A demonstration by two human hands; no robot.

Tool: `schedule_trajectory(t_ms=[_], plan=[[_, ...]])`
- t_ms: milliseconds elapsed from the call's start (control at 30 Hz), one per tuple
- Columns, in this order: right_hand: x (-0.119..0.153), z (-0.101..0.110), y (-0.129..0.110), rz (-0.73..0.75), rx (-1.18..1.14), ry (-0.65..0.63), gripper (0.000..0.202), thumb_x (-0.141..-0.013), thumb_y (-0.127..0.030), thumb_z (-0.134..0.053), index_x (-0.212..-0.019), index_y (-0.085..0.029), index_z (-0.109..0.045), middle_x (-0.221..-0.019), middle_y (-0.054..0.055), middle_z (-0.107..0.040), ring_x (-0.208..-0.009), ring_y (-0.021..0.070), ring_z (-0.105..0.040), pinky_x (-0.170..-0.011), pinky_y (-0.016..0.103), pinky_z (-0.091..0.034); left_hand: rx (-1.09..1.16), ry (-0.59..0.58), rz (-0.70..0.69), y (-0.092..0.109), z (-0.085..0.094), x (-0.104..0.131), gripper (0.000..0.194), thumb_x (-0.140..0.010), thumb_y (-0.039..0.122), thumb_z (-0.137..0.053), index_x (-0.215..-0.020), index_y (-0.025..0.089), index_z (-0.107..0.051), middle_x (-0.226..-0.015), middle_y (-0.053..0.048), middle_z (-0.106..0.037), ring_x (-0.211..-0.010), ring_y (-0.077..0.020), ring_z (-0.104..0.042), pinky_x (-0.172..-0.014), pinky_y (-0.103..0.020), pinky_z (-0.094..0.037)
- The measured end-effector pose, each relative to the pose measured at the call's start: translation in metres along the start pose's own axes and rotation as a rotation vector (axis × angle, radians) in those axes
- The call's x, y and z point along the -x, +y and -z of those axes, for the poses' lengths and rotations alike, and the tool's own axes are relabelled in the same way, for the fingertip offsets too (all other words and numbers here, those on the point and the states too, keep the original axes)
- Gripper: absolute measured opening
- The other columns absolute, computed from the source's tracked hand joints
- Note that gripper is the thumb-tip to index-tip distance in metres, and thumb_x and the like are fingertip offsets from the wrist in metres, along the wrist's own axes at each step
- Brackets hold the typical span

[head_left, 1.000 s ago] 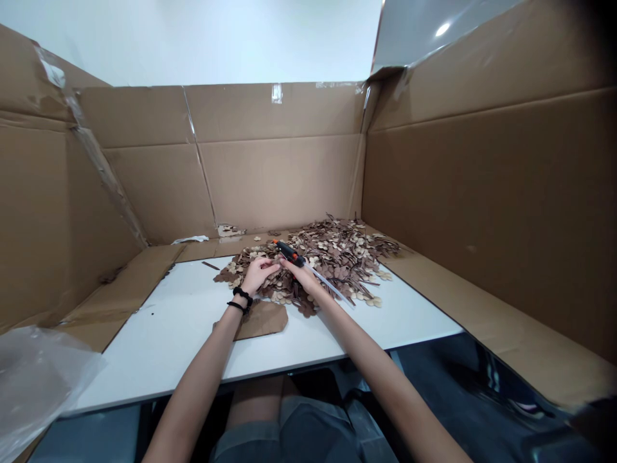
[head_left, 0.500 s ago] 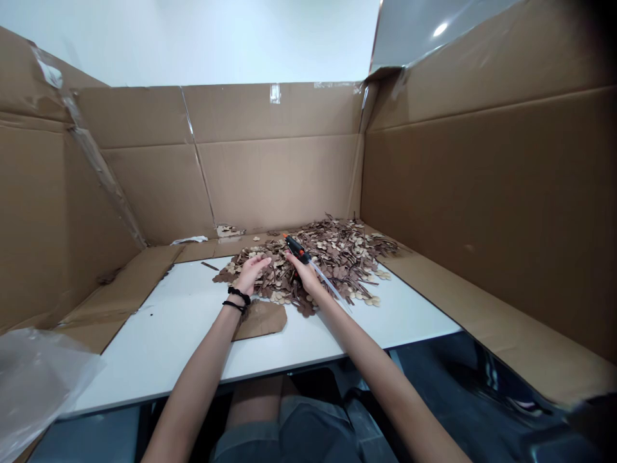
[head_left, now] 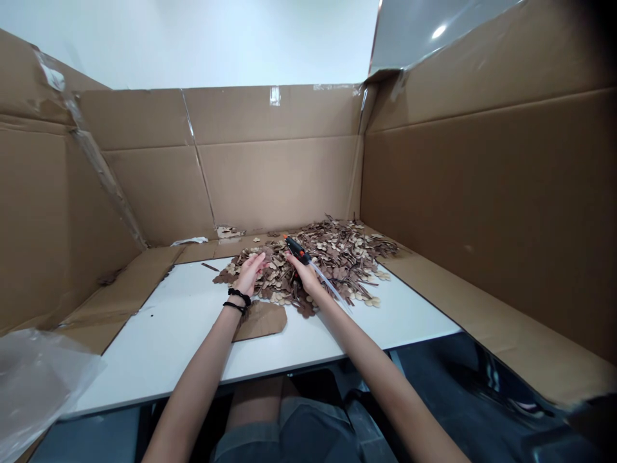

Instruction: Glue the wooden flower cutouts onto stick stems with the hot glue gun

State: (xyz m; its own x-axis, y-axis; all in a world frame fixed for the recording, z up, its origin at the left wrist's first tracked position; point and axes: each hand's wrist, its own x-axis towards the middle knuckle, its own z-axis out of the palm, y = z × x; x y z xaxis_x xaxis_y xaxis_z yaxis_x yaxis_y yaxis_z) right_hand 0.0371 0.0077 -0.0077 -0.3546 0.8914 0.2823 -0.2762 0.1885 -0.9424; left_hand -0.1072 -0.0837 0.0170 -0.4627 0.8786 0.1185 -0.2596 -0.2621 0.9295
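My right hand (head_left: 303,270) is wrapped round a black glue gun (head_left: 297,249) with an orange tip, pointing up and to the left. A long translucent glue stick (head_left: 330,285) trails from its back end over my wrist. My left hand (head_left: 249,271), with black bands at the wrist, is closed in a pinch just left of the gun. Whatever lies between its fingertips blends with the pieces behind and cannot be made out. Under and beyond both hands spreads a heap of brown and tan flower-shaped cutouts (head_left: 337,247) mixed with thin dark strips.
A flat cardboard piece (head_left: 263,320) lies on the white board (head_left: 159,347) by my left wrist. Tall cardboard walls (head_left: 279,173) enclose the back and both sides. Clear plastic sheeting (head_left: 43,379) sits at the lower left. One loose strip (head_left: 209,266) lies left of the heap.
My left hand has shifted slightly left, away from the glue gun, and its fingers are more curled. The right hand and glue gun have stayed nearly still.
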Motion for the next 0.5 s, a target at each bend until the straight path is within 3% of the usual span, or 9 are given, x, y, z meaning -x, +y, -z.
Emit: schedule_trajectory(t_ms=[267,500], plan=[[0.001,0.0,-0.002,-0.017,0.011,0.015,0.049,-0.07,-0.05,-0.069,-0.11,-0.022,-0.067,-0.117,0.002,-0.068,-0.118,0.0242,-0.057,-0.11,0.041,-0.034,-0.109,-0.024,-0.036,-0.002,-0.005,0.002,0.04,-0.06,0.043,-0.081,-0.084,0.016,-0.063,-0.078,0.0,-0.063,-0.065,-0.0084,-0.055,-0.059,-0.02,-0.038],[0.006,-0.002,-0.01,0.0,0.02,-0.119,0.049,-0.071,-0.051,-0.068,-0.111,-0.021,-0.067,-0.117,0.004,-0.068,-0.115,0.0249,-0.059,-0.107,0.041,-0.039,-0.328,-0.108,-0.087,-0.004,-0.012,0.006,0.036,-0.063,0.041,-0.078,-0.084,0.014,-0.067,-0.08,-0.004,-0.066,-0.071,-0.0137,-0.057,-0.066,-0.025,-0.043]])
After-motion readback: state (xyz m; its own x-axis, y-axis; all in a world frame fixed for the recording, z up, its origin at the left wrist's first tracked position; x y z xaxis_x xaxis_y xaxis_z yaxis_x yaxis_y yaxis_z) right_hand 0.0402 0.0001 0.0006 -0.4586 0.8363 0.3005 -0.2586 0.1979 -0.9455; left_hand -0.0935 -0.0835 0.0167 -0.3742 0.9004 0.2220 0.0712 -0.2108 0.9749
